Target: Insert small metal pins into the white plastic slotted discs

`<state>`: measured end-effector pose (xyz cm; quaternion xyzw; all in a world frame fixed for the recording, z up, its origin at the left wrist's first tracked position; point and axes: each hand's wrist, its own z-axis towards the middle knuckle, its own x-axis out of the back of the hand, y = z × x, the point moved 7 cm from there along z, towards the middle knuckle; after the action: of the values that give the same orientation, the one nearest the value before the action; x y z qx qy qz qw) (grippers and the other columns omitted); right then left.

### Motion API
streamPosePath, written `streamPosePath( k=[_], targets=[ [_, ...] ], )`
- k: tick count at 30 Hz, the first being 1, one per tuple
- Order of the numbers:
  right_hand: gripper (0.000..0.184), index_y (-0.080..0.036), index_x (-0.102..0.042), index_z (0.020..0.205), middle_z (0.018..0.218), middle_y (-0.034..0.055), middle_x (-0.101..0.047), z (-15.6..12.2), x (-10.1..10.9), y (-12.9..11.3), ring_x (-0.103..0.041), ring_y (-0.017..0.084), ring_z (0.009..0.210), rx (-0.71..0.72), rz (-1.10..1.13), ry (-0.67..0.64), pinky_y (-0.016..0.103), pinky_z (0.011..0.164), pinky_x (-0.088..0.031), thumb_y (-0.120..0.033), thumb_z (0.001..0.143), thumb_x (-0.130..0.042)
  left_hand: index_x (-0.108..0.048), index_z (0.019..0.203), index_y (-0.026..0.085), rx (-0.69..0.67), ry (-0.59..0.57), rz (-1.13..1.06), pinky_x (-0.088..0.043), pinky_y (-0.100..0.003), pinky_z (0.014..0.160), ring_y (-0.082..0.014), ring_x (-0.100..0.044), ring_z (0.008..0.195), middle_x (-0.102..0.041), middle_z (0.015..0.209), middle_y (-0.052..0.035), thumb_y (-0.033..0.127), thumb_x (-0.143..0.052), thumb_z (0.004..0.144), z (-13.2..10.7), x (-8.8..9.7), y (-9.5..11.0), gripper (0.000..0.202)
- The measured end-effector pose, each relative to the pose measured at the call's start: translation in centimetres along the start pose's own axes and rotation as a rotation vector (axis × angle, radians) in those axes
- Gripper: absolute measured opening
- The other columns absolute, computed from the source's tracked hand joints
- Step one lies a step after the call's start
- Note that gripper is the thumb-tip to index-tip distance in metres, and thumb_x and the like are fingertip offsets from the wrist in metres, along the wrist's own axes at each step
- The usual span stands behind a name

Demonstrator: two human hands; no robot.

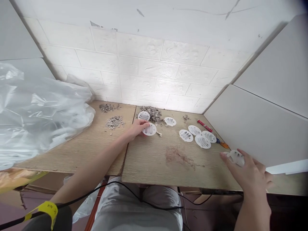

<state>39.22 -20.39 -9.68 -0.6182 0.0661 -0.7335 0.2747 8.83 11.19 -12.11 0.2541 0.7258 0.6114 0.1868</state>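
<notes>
My left hand (139, 130) pinches a white oval plastic disc (149, 129) with slots, thumb on top, just above the table. From behind its edge sticks the tip of a small gold-coloured metal piece (159, 133); the rest is hidden. At the right, my right hand (251, 170) has thumb and fingers curved around white slotted discs (237, 158) near the table's right side. Beyond my left hand, a similar disc (143, 116) rests against a heap of small metal pieces (153, 114). Another disc (170, 121) lies right of that heap.
Several slotted discs (202, 141) lie together at centre right. Beside them are a red tube-like object (205, 125) and an orange-handled tool (224, 145). Loose metal bits (115, 122) lie at the left, near a large clear plastic bag (43, 112). A black cable (127, 189) crosses my lap.
</notes>
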Motion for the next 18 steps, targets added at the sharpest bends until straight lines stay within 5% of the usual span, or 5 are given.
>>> streamPosePath(
  k=[7,18],
  targets=[
    [0.070,-0.024,-0.059,0.118,0.136,0.0217,-0.047,0.6,-1.9,0.1,-0.038,0.049,0.130,0.031,-0.013,-0.040,0.063,0.104,-0.031,-0.068,0.064,-0.054,-0.068,0.094,0.012,0.015,-0.011,-0.050,-0.053,-0.023,0.050,-0.0149,-0.064,0.070,-0.069,0.089,-0.0087,0.028,-0.063,0.084,0.0,0.2,-0.2,0.020],
    [0.052,-0.027,-0.047,0.093,0.109,0.0224,-0.061,0.5,-1.4,1.2,-0.060,0.044,0.100,0.039,-0.003,-0.133,0.054,0.082,-0.046,-0.063,0.059,-0.063,-0.060,0.100,0.012,0.075,-0.217,-0.200,-0.061,-0.034,0.073,-0.0196,-0.069,0.084,-0.070,0.098,-0.0123,0.020,-0.072,0.078,-0.7,-1.4,-0.4,0.026]
  ],
)
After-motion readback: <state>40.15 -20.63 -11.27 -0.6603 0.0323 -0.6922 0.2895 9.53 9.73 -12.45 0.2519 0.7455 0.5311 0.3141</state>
